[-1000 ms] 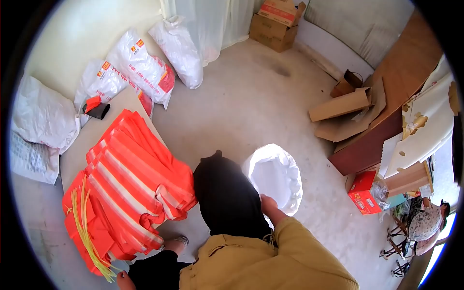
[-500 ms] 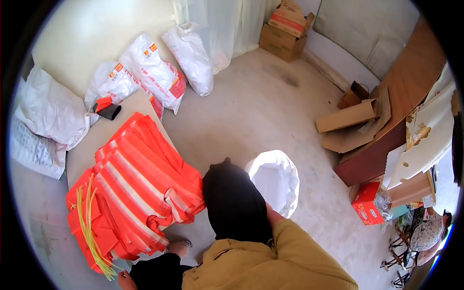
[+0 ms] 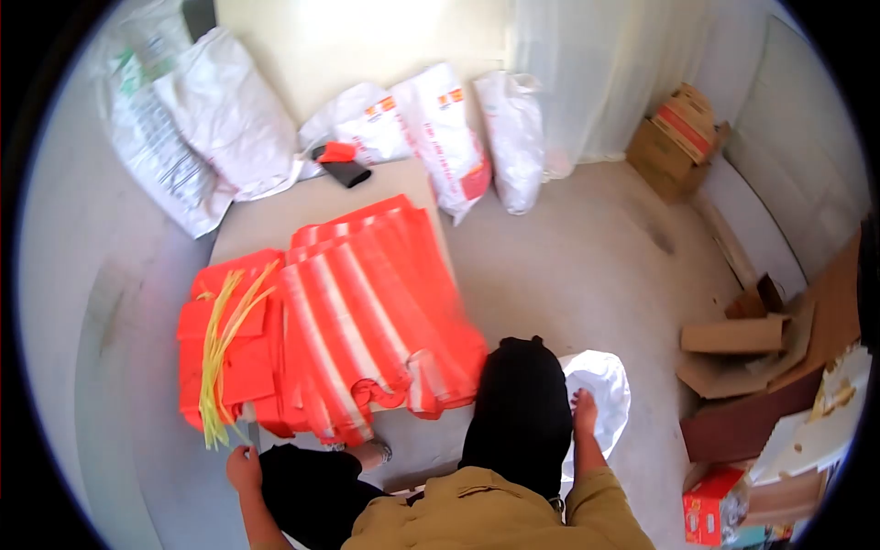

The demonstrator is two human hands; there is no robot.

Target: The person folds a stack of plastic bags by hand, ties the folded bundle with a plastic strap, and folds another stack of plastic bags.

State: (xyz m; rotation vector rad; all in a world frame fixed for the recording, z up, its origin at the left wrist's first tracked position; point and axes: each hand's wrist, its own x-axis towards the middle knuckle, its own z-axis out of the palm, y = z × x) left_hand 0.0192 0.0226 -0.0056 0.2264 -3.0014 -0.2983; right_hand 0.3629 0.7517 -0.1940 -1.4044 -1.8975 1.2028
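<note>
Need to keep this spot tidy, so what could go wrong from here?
The red pile reaches the right knee; a leg movement might shift it.
The yellow strips look loose, with ends beside the left hand, and could get dragged off.
The open bag stands close by that knee and may get knocked.

Soft, matt cloth makes up the folded red pieces (image 3: 367,302) along the near edge of the table (image 3: 261,225), with paler bands that look slightly sheer. The yellow strips (image 3: 225,353) towards the table's near left corner look like smooth plastic with a faint shine. The table's bare top is flat, smooth and matt. Beyond its far edge, the white sacks (image 3: 234,115) are creased plastic with a dull gloss. Crinkled, shiny white plastic forms the bag (image 3: 612,390). The black trousers (image 3: 518,403) and tan jacket (image 3: 477,513) are matt cloth; the open carton (image 3: 733,335) is plain, dull cardboard.
</note>
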